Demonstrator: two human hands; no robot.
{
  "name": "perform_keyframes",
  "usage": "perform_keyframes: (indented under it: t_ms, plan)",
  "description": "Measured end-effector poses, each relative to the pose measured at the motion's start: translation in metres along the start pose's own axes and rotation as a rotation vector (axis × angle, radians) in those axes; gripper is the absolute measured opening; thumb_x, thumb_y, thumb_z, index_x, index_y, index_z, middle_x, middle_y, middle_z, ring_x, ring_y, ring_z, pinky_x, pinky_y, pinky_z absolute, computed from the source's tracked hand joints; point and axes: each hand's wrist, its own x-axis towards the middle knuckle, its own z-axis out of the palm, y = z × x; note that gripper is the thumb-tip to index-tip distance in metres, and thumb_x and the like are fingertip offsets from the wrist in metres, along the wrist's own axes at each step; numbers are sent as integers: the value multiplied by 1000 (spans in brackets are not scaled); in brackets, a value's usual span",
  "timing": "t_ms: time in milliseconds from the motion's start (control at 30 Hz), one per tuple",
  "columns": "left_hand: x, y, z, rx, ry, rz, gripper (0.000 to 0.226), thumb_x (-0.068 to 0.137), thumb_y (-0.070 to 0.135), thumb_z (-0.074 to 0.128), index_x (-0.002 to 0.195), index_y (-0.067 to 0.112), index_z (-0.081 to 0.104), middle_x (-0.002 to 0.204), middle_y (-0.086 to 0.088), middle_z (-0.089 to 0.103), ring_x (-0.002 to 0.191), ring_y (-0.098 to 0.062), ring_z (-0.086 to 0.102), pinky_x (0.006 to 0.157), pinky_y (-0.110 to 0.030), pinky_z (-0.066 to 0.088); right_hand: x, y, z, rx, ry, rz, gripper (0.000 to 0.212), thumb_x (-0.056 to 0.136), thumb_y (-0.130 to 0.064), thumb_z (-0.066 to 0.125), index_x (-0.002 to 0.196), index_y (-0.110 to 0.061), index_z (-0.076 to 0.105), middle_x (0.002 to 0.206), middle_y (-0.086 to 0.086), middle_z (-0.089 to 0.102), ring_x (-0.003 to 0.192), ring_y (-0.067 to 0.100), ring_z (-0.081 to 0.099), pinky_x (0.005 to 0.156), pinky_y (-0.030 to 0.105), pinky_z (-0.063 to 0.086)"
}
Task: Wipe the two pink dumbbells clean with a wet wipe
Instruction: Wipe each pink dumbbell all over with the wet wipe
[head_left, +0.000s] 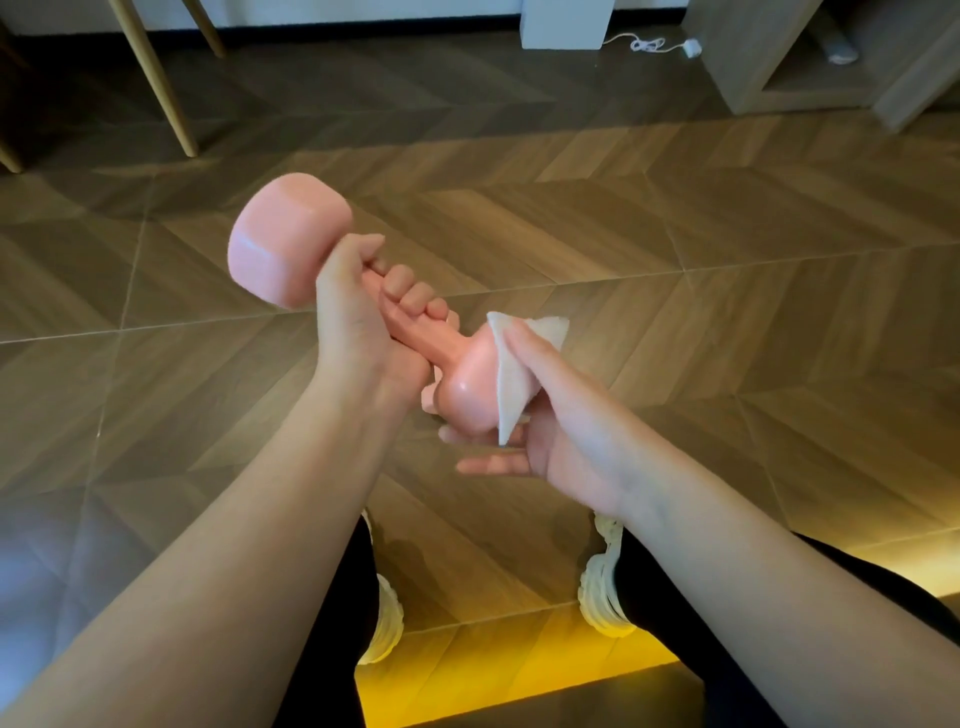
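I see left hand (363, 322) gripping handle of pink dumbbell (418, 338), lifted above floor (675, 312). Long axis runs far-left to near-right. Right hand (561, 415) nearer to near head, pinching wet wipe (511, 384) against it.

Glossy, smooth pink dumbbell (285, 239) — soft matt cloth-like wipe (511, 387) — wood-grain floor (727, 260).

One dumbbell (283, 239), one wipe (511, 384), two hands (353, 332) (566, 431), two shoes (387, 623) (602, 587).
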Motion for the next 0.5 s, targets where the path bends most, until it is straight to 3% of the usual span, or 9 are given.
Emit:
perform_keyframes:
  t_ms: [100,167,267,333,400,500]
  plan:
    - [-1,3,0,26,-32,5,34,89,21,51,58,21,38,49,7,28,38,-11,30,43,-19,37,-3,2,-2,98,-96,12,66,84,-43,67,141,-18,44,138,31,50,102,40,65,70,42,61]
    - [-1,3,0,44,-3,0,32,89,21,54,59,20,41,50,8,37,39,-11,39,46,-19,42,-3,2,-1,75,-106,-63,56,84,-27,74,135,-23,49,139,26,50,111,41,62,72,43,60]
    - [0,0,0,53,54,-12,28,90,19,56,66,20,41,51,7,41,42,-10,44,49,-20,46,0,4,-2,-117,32,-157,49,82,-15,78,121,-32,55,131,12,56,116,36,62,84,53,58]
    - [1,0,0,30,61,-26,27,91,18,53,70,21,37,50,8,35,40,-9,37,46,-17,40,2,5,0,-132,88,-172,38,86,-23,74,118,-33,56,125,14,61,114,39,63,91,58,53]
    - [2,1,0,24,56,-27,27,91,18,51,70,21,34,49,8,29,38,-10,30,44,-17,35,2,3,4,-73,83,-134,30,93,-37,64,121,-32,56,124,16,64,114,40,63,84,52,55]
    - [0,2,-1,43,45,-7,27,91,16,47,69,20,32,48,7,26,36,-11,27,40,-17,33,0,2,5,-36,14,9,53,92,-51,57,137,-25,48,130,22,60,105,36,68,74,45,61]
